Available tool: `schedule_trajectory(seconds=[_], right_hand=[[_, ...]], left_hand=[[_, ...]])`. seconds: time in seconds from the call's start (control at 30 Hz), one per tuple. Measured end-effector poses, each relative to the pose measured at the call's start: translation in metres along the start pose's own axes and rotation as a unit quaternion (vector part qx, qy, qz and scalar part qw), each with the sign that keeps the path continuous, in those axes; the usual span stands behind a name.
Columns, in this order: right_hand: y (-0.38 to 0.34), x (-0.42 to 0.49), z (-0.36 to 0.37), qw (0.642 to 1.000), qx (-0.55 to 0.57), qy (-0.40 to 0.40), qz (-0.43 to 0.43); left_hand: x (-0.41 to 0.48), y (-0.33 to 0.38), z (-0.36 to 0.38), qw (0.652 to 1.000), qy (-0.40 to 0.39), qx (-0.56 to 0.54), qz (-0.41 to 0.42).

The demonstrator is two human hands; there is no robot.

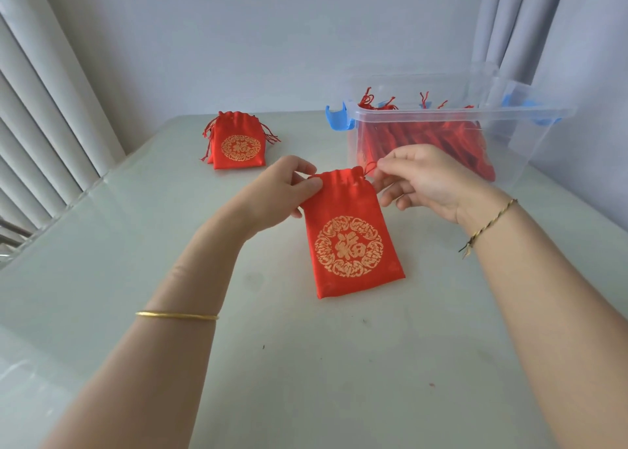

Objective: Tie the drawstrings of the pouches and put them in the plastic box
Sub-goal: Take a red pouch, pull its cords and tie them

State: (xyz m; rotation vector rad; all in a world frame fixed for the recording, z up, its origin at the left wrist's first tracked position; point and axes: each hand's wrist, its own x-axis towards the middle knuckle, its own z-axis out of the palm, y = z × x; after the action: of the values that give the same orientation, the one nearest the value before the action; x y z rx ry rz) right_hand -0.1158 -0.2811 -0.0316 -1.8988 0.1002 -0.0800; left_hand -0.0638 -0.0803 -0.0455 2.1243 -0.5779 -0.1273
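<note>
A red pouch (350, 241) with a gold round emblem lies flat on the pale table, its gathered mouth pointing away from me. My left hand (282, 190) pinches the left end of its mouth, at the drawstring. On the other side, my right hand (424, 180) pinches the red drawstring (371, 168) at the right end of the mouth. A clear plastic box (441, 122) with blue latches stands behind at the right, holding several red pouches.
A small stack of red pouches (238, 142) with loose drawstrings sits at the back left of the table (306, 363). White vertical blinds hang along the left edge. Curtains hang behind the box at the right.
</note>
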Motion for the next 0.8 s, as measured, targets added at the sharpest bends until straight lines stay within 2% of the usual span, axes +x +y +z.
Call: schedule_trajectory(seconds=[0.13,0.33,0.63,0.8], right_hand=[[0.000,0.000,0.002,1.000,0.003,0.022,0.008],[0.003,0.001,0.001,0.998,0.003,0.057,0.017],[0.007,0.000,-0.007,0.996,-0.019,0.086,0.011],[0.011,0.001,-0.009,0.989,-0.039,0.141,0.005]], left_hand=[[-0.001,-0.001,-0.003,1.000,-0.012,0.026,-0.011],[-0.004,-0.004,-0.011,0.999,0.004,-0.015,-0.049],[-0.005,-0.009,-0.020,0.994,0.080,0.029,-0.066],[-0.008,-0.008,-0.023,0.995,0.058,-0.004,-0.083]])
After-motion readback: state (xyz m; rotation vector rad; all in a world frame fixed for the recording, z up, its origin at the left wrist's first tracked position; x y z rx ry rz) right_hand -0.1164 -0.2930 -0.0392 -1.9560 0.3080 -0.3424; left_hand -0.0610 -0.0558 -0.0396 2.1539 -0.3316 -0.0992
